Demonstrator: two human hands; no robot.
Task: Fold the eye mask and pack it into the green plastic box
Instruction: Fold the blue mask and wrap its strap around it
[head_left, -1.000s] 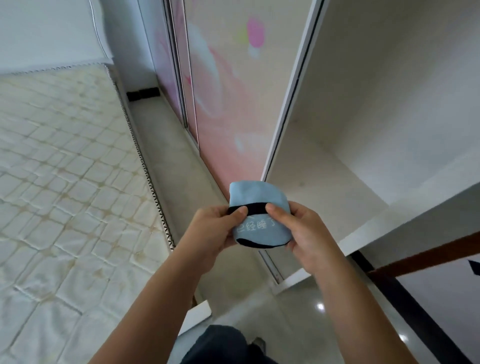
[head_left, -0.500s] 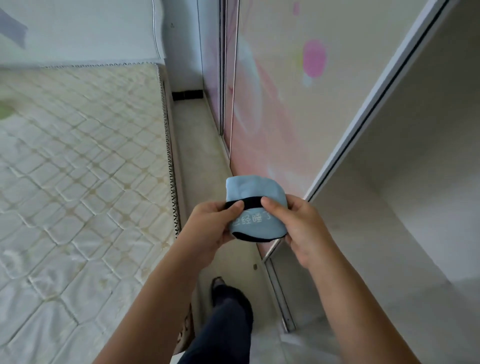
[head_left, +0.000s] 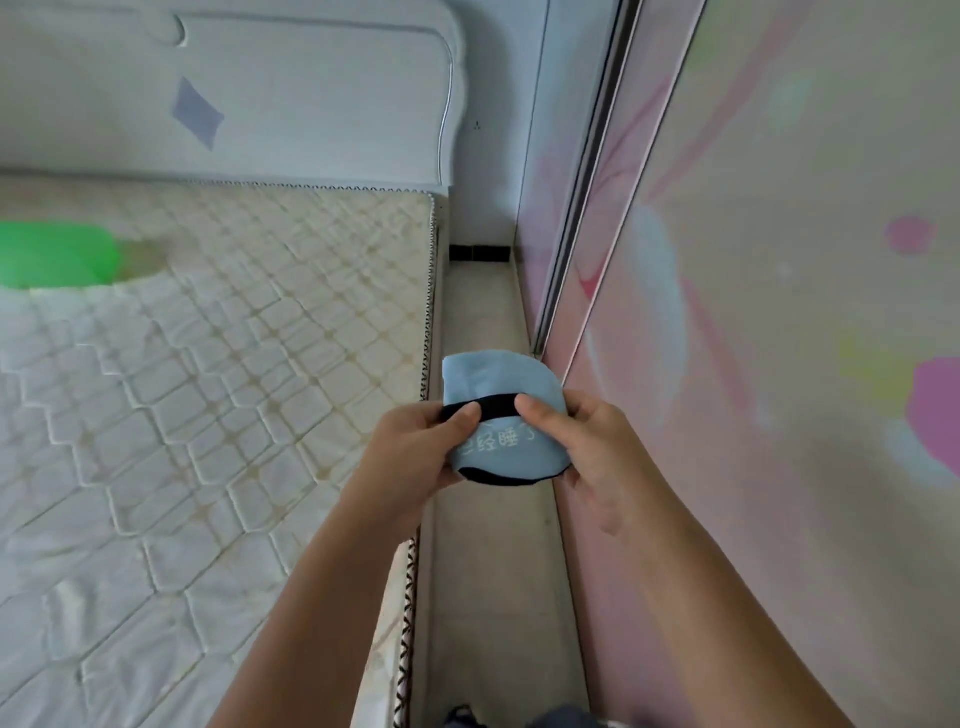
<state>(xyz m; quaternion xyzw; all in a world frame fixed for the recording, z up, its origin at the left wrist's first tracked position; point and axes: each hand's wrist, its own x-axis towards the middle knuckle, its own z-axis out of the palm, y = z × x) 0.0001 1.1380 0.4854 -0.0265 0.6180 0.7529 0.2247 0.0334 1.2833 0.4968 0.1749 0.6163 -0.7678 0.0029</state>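
1. A folded light-blue eye mask (head_left: 501, 415), its black strap (head_left: 491, 406) across the front, is held between both hands above the gap between bed and wardrobe.
2. The left hand (head_left: 415, 452) and right hand (head_left: 587, 447) each pinch it, thumbs on the strap.
3. A blurred green plastic box (head_left: 54, 254) lies well apart on the mattress (head_left: 208, 389).

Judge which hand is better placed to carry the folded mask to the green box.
Left, probably. The left hand and right hand both pinch the eye mask, but the green plastic box lies on the mattress far to the left, giving the left an uncrossed reach.
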